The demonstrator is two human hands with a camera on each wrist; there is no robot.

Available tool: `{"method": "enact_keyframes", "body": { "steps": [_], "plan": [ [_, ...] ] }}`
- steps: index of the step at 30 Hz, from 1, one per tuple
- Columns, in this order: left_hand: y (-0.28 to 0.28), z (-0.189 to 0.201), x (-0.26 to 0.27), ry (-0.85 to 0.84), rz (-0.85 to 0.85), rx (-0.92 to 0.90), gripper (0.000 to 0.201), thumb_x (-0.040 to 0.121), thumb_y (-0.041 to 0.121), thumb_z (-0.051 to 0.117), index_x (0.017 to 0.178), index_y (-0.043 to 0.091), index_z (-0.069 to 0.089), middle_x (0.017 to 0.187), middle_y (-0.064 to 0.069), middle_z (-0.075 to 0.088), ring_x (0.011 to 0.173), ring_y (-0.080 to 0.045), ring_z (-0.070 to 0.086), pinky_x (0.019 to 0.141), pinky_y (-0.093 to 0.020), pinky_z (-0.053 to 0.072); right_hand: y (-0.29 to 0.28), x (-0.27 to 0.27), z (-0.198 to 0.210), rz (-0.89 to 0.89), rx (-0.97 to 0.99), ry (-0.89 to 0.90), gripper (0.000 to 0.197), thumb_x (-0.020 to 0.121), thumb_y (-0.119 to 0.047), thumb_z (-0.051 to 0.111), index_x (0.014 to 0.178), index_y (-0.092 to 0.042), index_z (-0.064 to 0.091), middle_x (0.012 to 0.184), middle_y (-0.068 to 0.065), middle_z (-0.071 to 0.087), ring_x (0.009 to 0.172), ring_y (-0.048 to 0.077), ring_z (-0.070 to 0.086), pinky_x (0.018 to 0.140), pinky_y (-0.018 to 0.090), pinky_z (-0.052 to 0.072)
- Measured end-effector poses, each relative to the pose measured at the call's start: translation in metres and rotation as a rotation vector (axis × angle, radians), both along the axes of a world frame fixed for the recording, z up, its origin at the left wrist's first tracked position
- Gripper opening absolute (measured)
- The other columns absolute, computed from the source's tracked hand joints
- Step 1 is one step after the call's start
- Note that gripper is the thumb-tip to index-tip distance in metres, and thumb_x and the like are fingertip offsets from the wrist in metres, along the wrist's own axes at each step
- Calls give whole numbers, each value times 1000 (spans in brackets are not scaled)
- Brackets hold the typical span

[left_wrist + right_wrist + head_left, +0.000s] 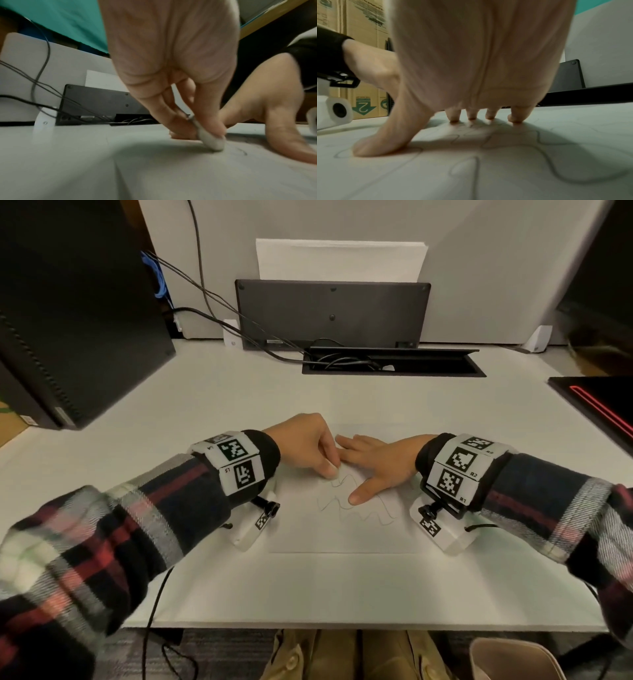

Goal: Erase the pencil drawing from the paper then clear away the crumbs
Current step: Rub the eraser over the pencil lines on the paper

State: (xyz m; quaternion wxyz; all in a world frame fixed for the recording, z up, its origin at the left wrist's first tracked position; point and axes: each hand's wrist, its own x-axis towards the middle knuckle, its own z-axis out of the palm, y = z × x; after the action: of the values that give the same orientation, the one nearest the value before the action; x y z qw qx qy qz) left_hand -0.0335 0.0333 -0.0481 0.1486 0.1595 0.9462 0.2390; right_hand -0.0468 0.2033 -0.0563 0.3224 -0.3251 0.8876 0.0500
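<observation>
A white sheet of paper (pixel 342 535) lies on the desk, with a wavy pencil drawing (pixel 356 508) across its middle. My left hand (pixel 308 446) pinches a small white eraser (pixel 211 140) between thumb and fingers, its tip pressed on the paper at the drawing's upper left end. My right hand (pixel 376 463) lies flat on the sheet just right of it, fingers spread and thumb (pixel 385 142) pressed on the pencil lines (pixel 505 146). In the left wrist view the right hand's thumb (pixel 288 142) shows close beside the eraser.
A black computer tower (pixel 75 320) stands at the left with cables (pixel 212 302) running to a cable slot (pixel 394 362). A dark panel (pixel 332 309) and white paper stack (pixel 339 260) lean at the back. A black device with red stripe (pixel 596 405) sits at the right edge.
</observation>
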Motion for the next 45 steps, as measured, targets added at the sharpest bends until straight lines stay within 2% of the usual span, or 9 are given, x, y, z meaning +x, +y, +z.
{"method": "enact_keyframes", "body": {
  "steps": [9,13,16,20,24,28,31,41,45],
  "plan": [
    [0,1,5,73,-6,-49,15,77,18,74,92,16,76,81,6,69,66,0,53,55,-1,38,0,-3,-2,-11,15,-3,101,81,-60,54,146,-30,-18,154,-1,-24,143,25,-19,117,49,-1],
    [-1,3,5,40,-35,-69,14,76,19,75,90,19,76,85,5,70,73,-3,56,60,-4,39,0,-3,-1,-7,8,-11,101,81,-59,55,146,-32,-18,154,-2,-25,142,24,-20,117,49,-2],
    [-1,2,4,82,-16,-75,15,77,18,74,92,16,76,88,3,71,74,-2,56,56,0,39,1,-3,-1,-10,12,-11,101,81,-59,55,146,-31,-18,154,-3,-25,142,23,-20,116,47,-3],
    [1,1,7,17,-65,-73,13,77,19,74,90,20,76,78,10,68,68,0,54,55,-1,37,0,-4,0,-1,7,-9,100,82,-57,56,145,-31,-17,154,0,-25,143,24,-19,117,48,-3],
    [-1,1,4,85,-9,-57,14,78,13,72,92,14,75,87,2,71,66,0,53,55,0,39,0,-4,-1,-11,13,-11,101,82,-57,56,146,-31,-18,154,-1,-25,143,23,-20,117,48,-3],
    [-1,1,6,34,-35,-60,14,78,16,72,92,17,76,75,11,65,66,1,52,55,1,37,-1,-5,-1,-12,5,-23,101,81,-57,56,145,-32,-18,154,-2,-25,142,23,-20,117,50,-2],
    [-3,1,4,72,1,-52,14,78,14,72,92,14,76,82,4,69,64,0,52,54,3,36,-1,-6,-2,-10,15,-17,103,80,-59,56,146,-31,-18,154,-3,-26,142,22,-21,117,49,-2],
    [-3,2,9,12,-64,-85,13,78,18,73,91,20,76,74,13,65,68,2,54,56,-2,37,-1,-4,0,15,20,-12,103,82,-55,58,147,-27,-17,154,0,-25,143,24,-19,117,47,-2],
    [-8,2,6,40,-16,-37,14,78,16,74,91,17,76,81,7,68,71,1,56,60,-2,38,-2,-3,1,16,11,-9,103,82,-55,58,146,-27,-17,154,0,-25,143,24,-19,116,46,-3]
  ]
}}
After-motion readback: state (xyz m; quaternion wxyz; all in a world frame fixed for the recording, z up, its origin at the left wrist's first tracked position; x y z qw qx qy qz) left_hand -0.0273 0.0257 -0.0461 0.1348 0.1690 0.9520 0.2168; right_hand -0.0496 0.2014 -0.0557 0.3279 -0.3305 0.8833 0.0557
